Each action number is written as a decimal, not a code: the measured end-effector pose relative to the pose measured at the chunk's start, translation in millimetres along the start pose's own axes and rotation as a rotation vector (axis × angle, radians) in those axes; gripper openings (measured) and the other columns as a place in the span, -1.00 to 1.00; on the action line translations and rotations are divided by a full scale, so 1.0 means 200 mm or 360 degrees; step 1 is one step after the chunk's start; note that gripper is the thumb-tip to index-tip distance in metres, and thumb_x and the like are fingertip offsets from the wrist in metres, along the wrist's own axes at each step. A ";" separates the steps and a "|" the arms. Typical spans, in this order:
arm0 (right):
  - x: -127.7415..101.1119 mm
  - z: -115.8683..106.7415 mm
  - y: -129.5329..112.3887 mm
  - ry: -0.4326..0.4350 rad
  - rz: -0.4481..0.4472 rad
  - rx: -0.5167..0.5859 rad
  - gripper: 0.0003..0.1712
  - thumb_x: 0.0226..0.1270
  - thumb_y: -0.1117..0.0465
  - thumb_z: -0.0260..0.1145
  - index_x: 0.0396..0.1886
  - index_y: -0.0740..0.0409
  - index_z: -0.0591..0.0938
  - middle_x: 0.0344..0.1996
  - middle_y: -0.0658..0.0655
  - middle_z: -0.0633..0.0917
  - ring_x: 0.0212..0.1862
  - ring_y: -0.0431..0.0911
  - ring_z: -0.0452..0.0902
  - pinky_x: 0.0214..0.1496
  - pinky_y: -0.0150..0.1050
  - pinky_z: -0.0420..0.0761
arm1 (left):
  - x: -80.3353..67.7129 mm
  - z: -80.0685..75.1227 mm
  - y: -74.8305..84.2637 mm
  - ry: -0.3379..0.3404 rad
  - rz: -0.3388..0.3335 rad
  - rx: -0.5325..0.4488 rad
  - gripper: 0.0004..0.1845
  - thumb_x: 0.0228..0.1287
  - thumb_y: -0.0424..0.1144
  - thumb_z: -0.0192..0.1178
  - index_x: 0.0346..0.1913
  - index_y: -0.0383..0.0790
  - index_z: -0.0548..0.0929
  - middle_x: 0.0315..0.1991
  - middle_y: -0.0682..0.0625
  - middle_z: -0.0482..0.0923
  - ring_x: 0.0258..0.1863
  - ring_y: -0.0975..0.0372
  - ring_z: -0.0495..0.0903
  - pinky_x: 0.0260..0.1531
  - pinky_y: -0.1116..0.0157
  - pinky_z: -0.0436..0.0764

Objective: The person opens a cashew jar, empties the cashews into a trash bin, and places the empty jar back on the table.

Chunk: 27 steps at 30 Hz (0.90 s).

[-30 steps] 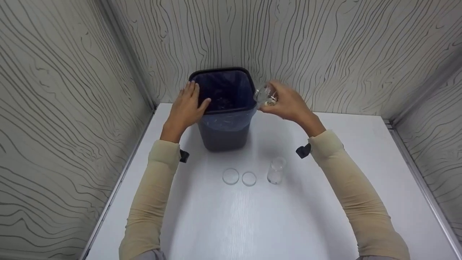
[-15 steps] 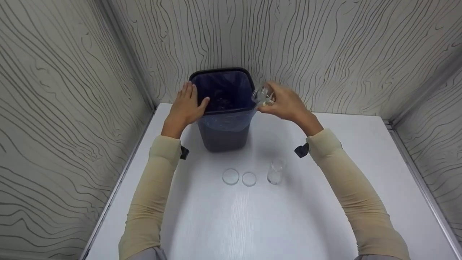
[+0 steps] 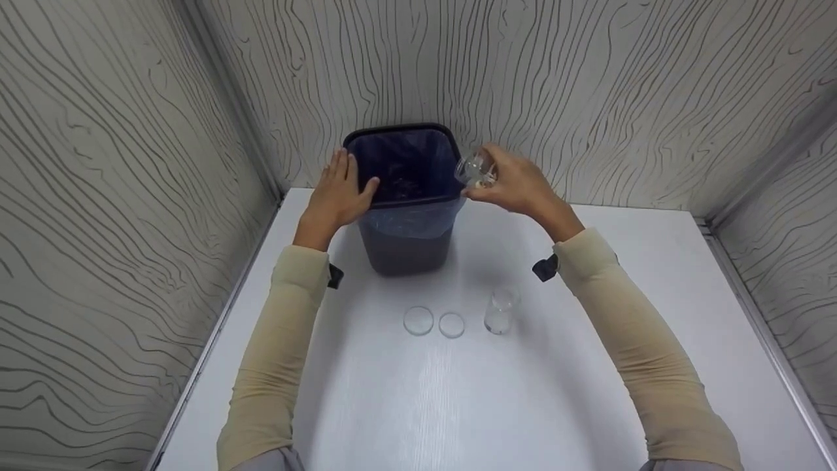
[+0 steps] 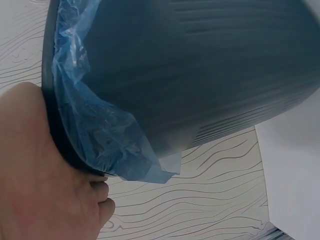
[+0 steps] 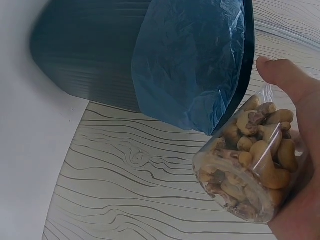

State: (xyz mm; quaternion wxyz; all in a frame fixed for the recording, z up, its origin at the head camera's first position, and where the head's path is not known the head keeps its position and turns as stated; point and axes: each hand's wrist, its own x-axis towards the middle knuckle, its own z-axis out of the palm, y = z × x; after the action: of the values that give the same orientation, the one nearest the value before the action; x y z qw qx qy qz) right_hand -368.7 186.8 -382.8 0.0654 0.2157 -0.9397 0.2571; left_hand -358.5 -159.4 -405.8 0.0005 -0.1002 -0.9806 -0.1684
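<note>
In the head view my left hand (image 3: 335, 194) rests on the left front corner of a dark trash bin (image 3: 405, 245), its fingers extended along the rim and its thumb over the front edge. A blue liner bag (image 4: 100, 115) folds over that rim. My right hand (image 3: 520, 183) grips a clear jar (image 3: 472, 171) at the bin's right edge, the jar tilted with its mouth toward the bin. In the right wrist view the jar holds tan, curved nut-like pieces (image 5: 265, 155), gathered toward its base. Dark inside, the bin shows little of its contents.
On the white table (image 3: 418, 405) in front of the bin lie two round clear glass dishes, the left dish (image 3: 418, 321) and the right dish (image 3: 451, 325). A clear glass flask (image 3: 499, 314) stands to their right. Wood-patterned panels (image 3: 556, 85) enclose the table at the back and sides.
My right hand has shifted slightly left, bringing the jar's mouth closer over the bin's right rim, and the jar tilts more. The left hand stays on the rim almost unmoved.
</note>
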 end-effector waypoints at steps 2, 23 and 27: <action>0.01 0.00 0.00 0.0009 -0.0007 -0.0014 -0.13 0.21 -0.21 0.61 0.36 0.10 0.51 0.02 0.16 0.72 0.02 0.09 0.65 0.05 0.12 0.66 | 0.00 0.00 0.00 -0.0003 0.0000 -0.0004 -0.11 0.74 0.21 -0.32 0.71 -0.43 -0.20 0.75 -0.33 -0.38 0.77 -0.10 -0.36 0.76 -0.03 -0.24; 0.05 -0.03 -0.04 0.0026 -0.0033 -0.0165 -0.11 0.18 -0.20 0.60 0.44 0.01 0.50 0.06 0.17 0.75 0.03 0.14 0.69 0.05 0.18 0.67 | 0.00 -0.01 0.01 -0.0025 -0.0008 0.0001 -0.10 0.73 0.22 -0.30 0.72 -0.43 -0.19 0.75 -0.34 -0.36 0.77 -0.11 -0.36 0.75 -0.05 -0.23; 0.06 -0.04 -0.05 0.0027 -0.0019 -0.0179 -0.12 0.18 -0.19 0.61 0.42 0.01 0.51 0.07 0.18 0.75 0.03 0.15 0.70 0.04 0.19 0.67 | 0.00 -0.01 0.00 -0.0027 -0.0010 0.0002 -0.10 0.73 0.21 -0.30 0.71 -0.44 -0.19 0.75 -0.34 -0.36 0.77 -0.11 -0.36 0.75 -0.06 -0.22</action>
State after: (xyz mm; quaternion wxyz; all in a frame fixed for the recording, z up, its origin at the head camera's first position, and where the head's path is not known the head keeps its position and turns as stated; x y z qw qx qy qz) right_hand -374.9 179.3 -369.3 0.0870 0.2152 -0.9508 0.2053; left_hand -358.7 -159.4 -403.0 -0.0083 -0.0985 -0.9810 -0.1668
